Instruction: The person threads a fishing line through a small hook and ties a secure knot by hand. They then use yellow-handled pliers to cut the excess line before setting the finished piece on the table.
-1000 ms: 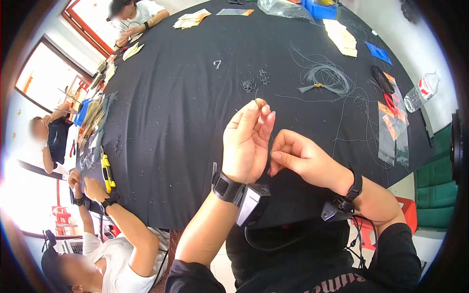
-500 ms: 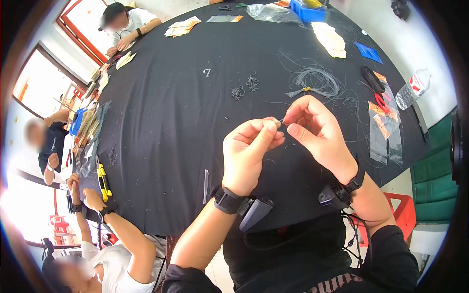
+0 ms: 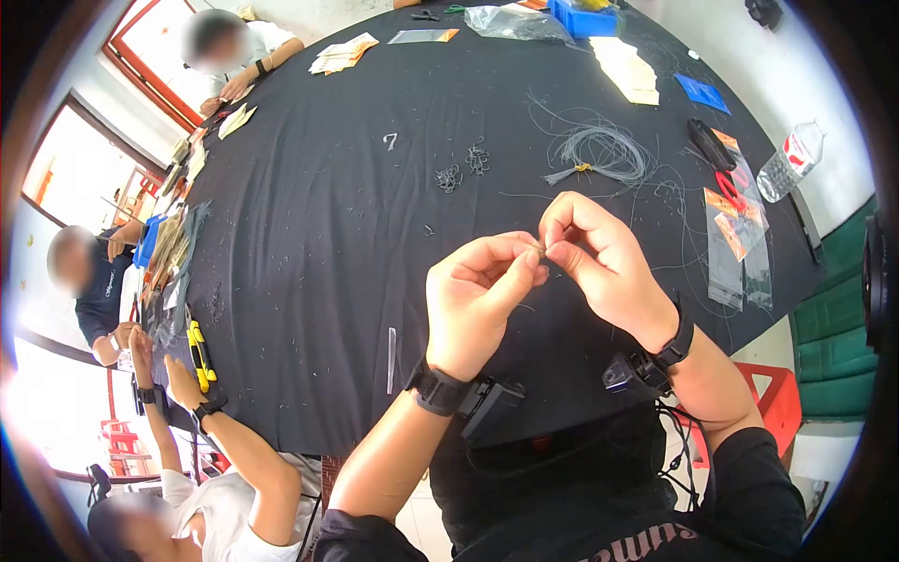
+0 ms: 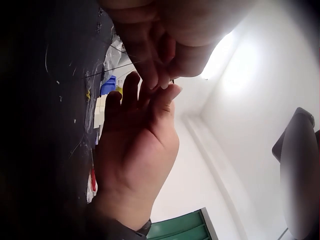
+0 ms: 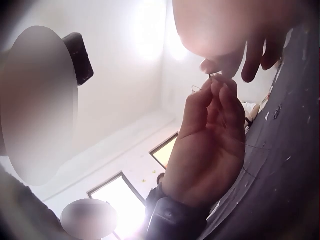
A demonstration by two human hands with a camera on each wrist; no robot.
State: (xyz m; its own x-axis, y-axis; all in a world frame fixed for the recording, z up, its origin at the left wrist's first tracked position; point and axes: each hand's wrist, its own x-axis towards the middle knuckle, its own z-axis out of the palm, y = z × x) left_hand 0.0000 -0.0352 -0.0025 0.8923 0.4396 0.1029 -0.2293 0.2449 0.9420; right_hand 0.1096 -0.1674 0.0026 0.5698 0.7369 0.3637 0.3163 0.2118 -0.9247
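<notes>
In the head view my left hand and right hand meet fingertip to fingertip above the black-covered table. Thumb and forefinger of the left hand pinch a tiny dark fish hook, mostly hidden by the fingers. The right thumb and forefinger pinch at the same spot, on thin fishing line whose held part is too fine to make out. A loose strand of fishing line shows beside the left palm in the right wrist view. Two little heaps of dark hooks lie beyond the hands.
A tied coil of grey line spreads loose strands at the right. Beyond it are plastic packets, red-handled scissors, a bottle and cards. Yellow-black cutters lie left, near a seated person.
The right hand has risen from beside the left wrist to the left fingertips, and the left hand has lowered slightly and turned. Over the last half second the fingertips have drawn together.
</notes>
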